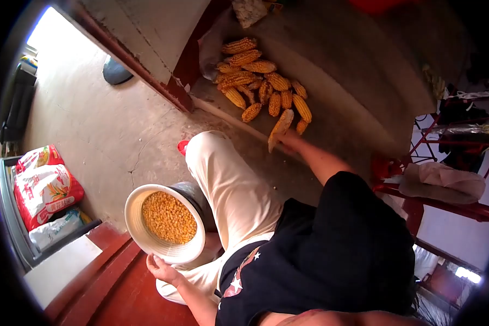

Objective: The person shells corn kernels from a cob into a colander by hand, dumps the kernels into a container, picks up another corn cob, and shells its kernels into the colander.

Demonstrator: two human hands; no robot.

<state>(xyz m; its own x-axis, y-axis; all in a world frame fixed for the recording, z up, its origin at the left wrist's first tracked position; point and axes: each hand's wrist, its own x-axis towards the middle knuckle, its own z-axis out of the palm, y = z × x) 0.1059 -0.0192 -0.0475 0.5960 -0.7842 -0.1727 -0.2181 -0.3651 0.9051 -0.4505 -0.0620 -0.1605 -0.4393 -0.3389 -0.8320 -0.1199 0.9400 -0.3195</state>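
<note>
A corn cob (281, 130), paler than the others and partly bare-looking, stands tilted in the fingers of my right hand (292, 142). My right arm is stretched out toward a heap of orange ears of corn (239, 79) on the floor. Loose corn kernels (169, 218) lie in a white ribbed bucket (133, 209), which tips toward me beside my legs. At the bucket's near rim is my left hand (165, 271), its fingers loosely bent and apart, with nothing visible in them. Whether it bears on the rim is hard to tell.
A dark container (193, 195) sits behind the bucket, close to my leg. Red and white packages (46, 187) stand at the left. A door edge (146, 65) and a raised concrete step (331, 70) border the corn. A red-framed rack (445, 201) holds cloth at right.
</note>
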